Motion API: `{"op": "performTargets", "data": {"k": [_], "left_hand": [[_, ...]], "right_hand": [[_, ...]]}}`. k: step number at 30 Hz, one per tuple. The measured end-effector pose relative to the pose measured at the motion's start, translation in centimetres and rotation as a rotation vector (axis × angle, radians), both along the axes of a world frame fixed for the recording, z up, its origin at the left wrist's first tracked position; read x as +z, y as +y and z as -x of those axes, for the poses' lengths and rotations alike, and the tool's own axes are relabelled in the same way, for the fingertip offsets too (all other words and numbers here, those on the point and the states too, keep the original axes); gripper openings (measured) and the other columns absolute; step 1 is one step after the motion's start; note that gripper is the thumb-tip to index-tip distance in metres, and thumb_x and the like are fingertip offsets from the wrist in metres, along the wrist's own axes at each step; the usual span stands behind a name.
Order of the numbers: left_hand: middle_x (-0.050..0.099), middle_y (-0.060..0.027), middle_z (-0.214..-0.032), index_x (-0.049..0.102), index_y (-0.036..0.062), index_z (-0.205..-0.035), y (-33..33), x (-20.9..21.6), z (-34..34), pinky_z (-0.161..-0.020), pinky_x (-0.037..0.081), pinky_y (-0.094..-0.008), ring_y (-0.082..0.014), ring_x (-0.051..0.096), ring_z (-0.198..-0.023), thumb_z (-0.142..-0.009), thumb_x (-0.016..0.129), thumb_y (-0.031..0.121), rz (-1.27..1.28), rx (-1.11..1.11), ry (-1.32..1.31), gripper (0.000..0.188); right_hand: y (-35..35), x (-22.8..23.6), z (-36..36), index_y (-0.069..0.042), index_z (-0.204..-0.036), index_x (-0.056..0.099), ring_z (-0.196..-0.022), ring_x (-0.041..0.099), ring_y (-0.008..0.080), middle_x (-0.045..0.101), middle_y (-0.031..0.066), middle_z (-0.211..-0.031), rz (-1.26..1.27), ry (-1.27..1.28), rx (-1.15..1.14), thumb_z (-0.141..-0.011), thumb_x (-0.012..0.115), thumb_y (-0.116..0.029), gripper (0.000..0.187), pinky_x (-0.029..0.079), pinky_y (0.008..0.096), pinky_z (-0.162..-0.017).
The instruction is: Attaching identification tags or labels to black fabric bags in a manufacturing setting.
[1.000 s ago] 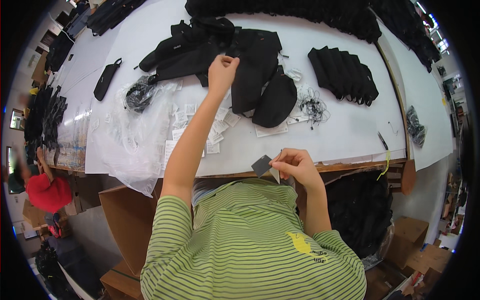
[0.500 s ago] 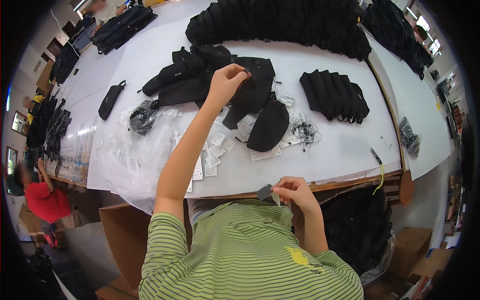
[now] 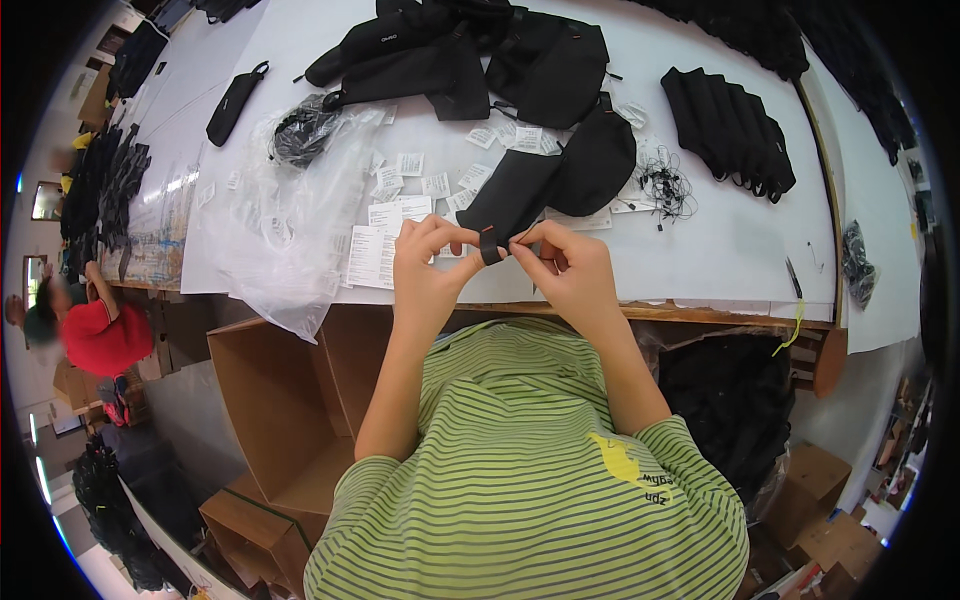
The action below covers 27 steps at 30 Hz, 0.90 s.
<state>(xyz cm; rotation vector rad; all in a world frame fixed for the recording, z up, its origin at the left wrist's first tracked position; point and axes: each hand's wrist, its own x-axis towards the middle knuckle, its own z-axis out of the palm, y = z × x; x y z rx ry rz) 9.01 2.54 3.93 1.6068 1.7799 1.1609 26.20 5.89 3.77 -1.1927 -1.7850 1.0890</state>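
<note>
A long black fabric pouch (image 3: 508,192) lies at the front of the table, its near end drawn up to both hands. My left hand (image 3: 428,268) is closed, thumb and index finger pinching the pouch's short black strap loop (image 3: 489,246), which has a small orange mark. Close beside it, my right hand (image 3: 572,268) is also closed, its thumb and index fingertips pinched at the pouch's near end. What sits between those fingertips is too small to make out. A rounded black pouch (image 3: 600,160) lies just beyond, touching the long one.
White paper labels (image 3: 375,258) and a clear plastic bag (image 3: 290,235) lie to the left. Tangled black cords (image 3: 665,190), a row of black pouches (image 3: 728,135) and scissors (image 3: 793,278) are on the right. Cardboard boxes (image 3: 275,410) stand below the table edge.
My left hand has come back from the black pile with a pouch, down to the table's front. My right hand has risen to meet it; the grey tag it held no longer shows clearly.
</note>
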Motion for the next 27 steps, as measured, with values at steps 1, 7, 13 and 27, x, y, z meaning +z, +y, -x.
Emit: {"op": "performTargets", "data": {"k": [1, 7, 13, 27], "left_hand": [[0.049, 0.001, -0.068, 0.067, 0.0057, -0.072, -0.3, -0.4, 0.0, -0.069, 0.032, -0.0264, -0.0134, 0.041, -0.075, -0.065, 0.077, 0.01, 0.001, 0.014, -0.049, 0.013], [0.051, 0.0012, -0.073, 0.072, 0.0065, -0.081, -0.7, -1.0, -0.4, -0.069, 0.034, -0.0264, -0.0135, 0.041, -0.077, -0.066, 0.076, 0.009, -0.017, -0.016, -0.153, 0.016], [0.053, 0.0008, -0.081, 0.068, 0.0053, -0.082, -0.6, -1.6, -1.0, -0.071, 0.037, -0.026, -0.0131, 0.044, -0.079, -0.072, 0.07, 0.004, -0.113, -0.052, -0.07, 0.011], [0.057, -0.0014, -0.084, 0.055, 0.0011, -0.099, -1.5, -1.0, -0.1, -0.065, 0.039, -0.0191, -0.0052, 0.048, -0.068, -0.09, 0.056, 0.005, 0.024, -0.084, -0.882, 0.009]], "right_hand": [[-0.1, 0.0, 0.1, -0.007, -0.081, 0.066, -0.044, 0.038, 0.0096, 0.045, 0.001, -0.051, 0.003, -0.002, 0.007, -0.081, 0.068, -0.015, 0.008, 0.029, 0.0267, -0.044], [-0.4, 0.2, 0.3, -0.01, -0.082, 0.065, -0.045, 0.048, 0.016, 0.053, 0.0034, -0.055, -0.172, -0.175, 0.057, -0.079, 0.067, -0.016, 0.008, 0.035, 0.0292, -0.045], [-0.4, -0.5, 0.1, -0.009, -0.082, 0.064, -0.046, 0.048, 0.0167, 0.053, 0.0039, -0.056, -0.241, -0.199, 0.075, -0.079, 0.066, -0.015, 0.007, 0.037, 0.0289, -0.046], [0.1, -1.6, -2.3, -0.006, -0.096, 0.052, -0.066, 0.049, 0.0065, 0.063, 0.0057, -0.085, 0.472, 0.72, 0.2, -0.087, 0.062, -0.009, 0.014, 0.039, 0.0201, -0.059]]}}
